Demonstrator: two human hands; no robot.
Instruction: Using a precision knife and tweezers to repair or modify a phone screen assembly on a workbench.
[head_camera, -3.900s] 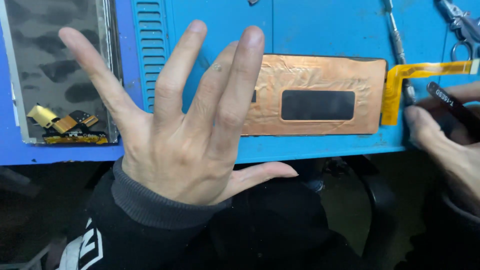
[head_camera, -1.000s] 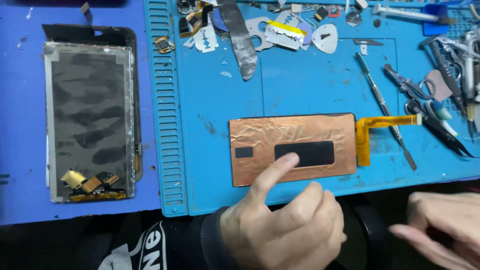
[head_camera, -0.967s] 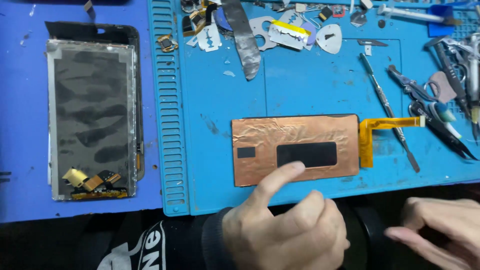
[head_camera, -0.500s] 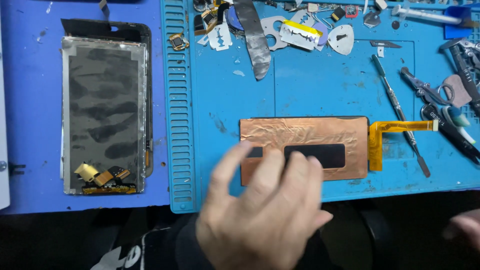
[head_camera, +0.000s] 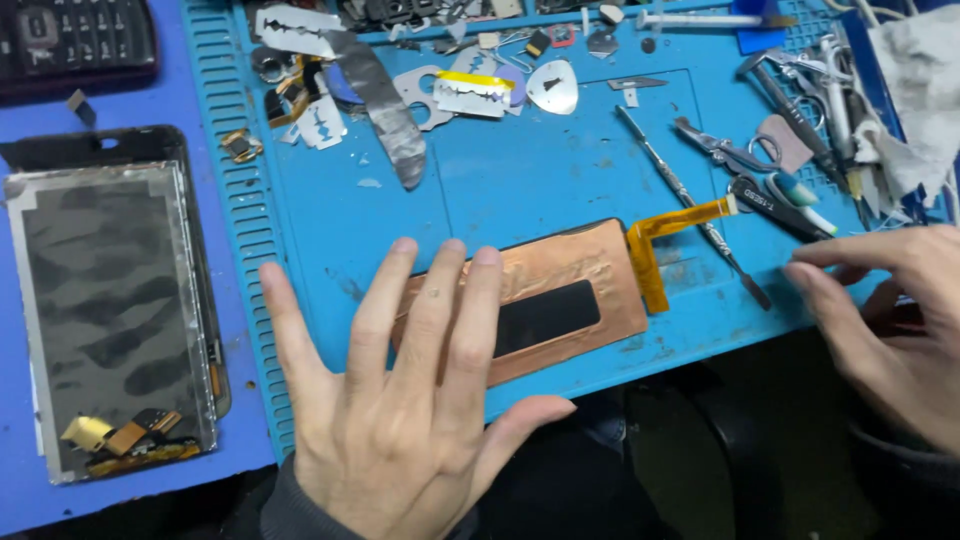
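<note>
**Flat palm on the copper panel**

Our left hand (head_camera: 400, 400) lies open and spread, palm down, its three middle fingers (head_camera: 470, 300) resting on the left part of the copper-foiled panel (head_camera: 570, 290). Nothing is gripped; the flat press seems meant to hold the panel steady against the blue work mat (head_camera: 520, 180). The panel lies slightly tilted near the mat's front edge, its dark rectangular window (head_camera: 545, 317) half showing beside our fingers, and its orange flex ribbon (head_camera: 665, 235) bends up and to the right from the panel's right end.

Our right hand (head_camera: 890, 330) is off at the mat's right front corner, loosely curled with forefinger and thumb extended, holding nothing we can see. Its fingertips are near a thin metal spudger (head_camera: 690, 205) that lies diagonally just beside the ribbon, and black-handled tweezers (head_camera: 775, 205) sit close by, so the tools stay within easy reach.

On the tabletop (head_camera: 60, 510) left of the mat rests a stripped phone frame (head_camera: 110, 300), well apart from both hands. Razor blades (head_camera: 470, 95) and small parts crowd the mat's far edge.
</note>
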